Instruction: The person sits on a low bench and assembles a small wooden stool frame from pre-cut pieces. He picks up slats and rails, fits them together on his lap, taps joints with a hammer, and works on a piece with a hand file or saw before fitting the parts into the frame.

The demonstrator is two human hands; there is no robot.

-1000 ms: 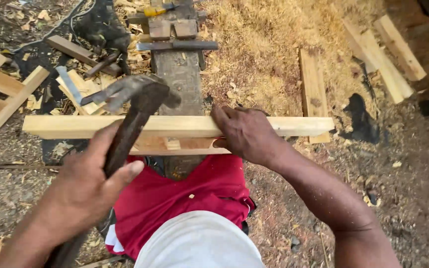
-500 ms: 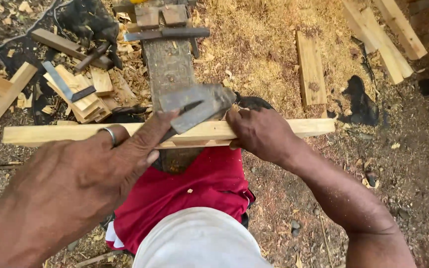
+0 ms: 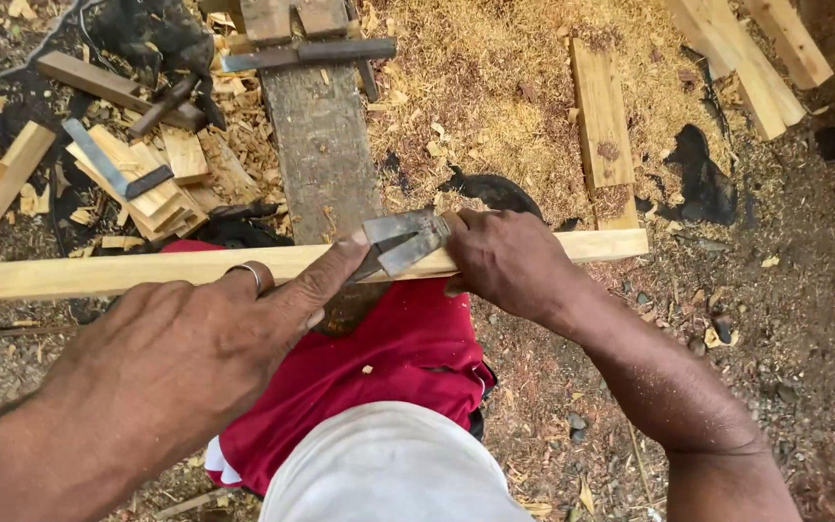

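Head view: left hand (image 3: 176,358) closed on the hammer (image 3: 400,242), whose head has dropped from raised to resting on the wooden strip (image 3: 147,273). Right hand (image 3: 509,261), at 3 o'clock of the hammer head, still grips the strip across the worn plank (image 3: 321,145).

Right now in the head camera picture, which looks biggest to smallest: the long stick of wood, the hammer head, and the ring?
1. Long stick of wood, reaching nearly across the picture.
2. Hammer head, on the stick.
3. Ring on the left hand, clearly smallest.

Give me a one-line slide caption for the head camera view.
Left hand holds a hammer against a long wooden strip while the right hand steadies it across a plank bench.
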